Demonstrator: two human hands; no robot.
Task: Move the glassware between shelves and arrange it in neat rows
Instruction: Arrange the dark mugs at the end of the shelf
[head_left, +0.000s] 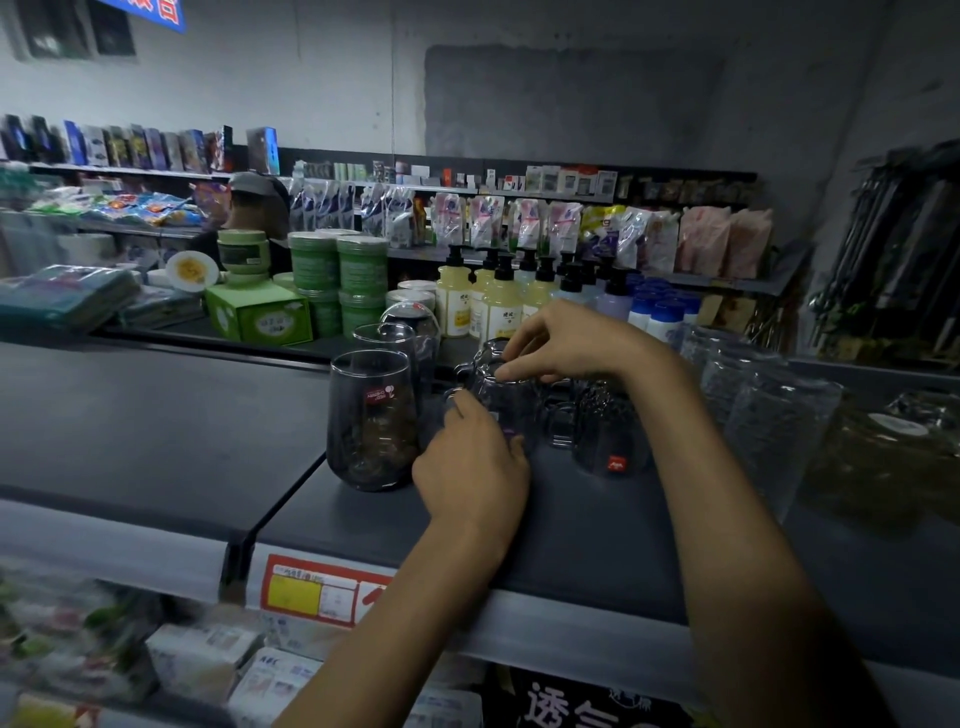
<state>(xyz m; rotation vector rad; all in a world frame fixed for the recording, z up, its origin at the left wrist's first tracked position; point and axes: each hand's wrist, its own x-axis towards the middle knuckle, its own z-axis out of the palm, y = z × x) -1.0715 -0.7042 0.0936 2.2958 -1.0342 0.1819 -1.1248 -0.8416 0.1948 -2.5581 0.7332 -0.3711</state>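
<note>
A clear glass mug (511, 405) with a handle stands upside down on the dark grey top shelf (156, 415). My left hand (470, 465) holds its near side, fingers curled against the glass. My right hand (563, 343) grips its upturned base from above with bent fingers. A tall smoky tumbler (371, 421) with a red label stands just left of the mug, and another tumbler (387, 343) behind it. To the right is a second inverted mug (610, 431) with a red sticker, then ribbed clear glasses (774, 415).
Wrapped glassware (893, 441) lies at the far right of the shelf. Behind stand pump bottles (498, 301), green tubs (337, 275) and a green box (260, 314). A red and yellow price tag (317, 590) hangs on the shelf's front edge. Boxed goods fill the shelf below.
</note>
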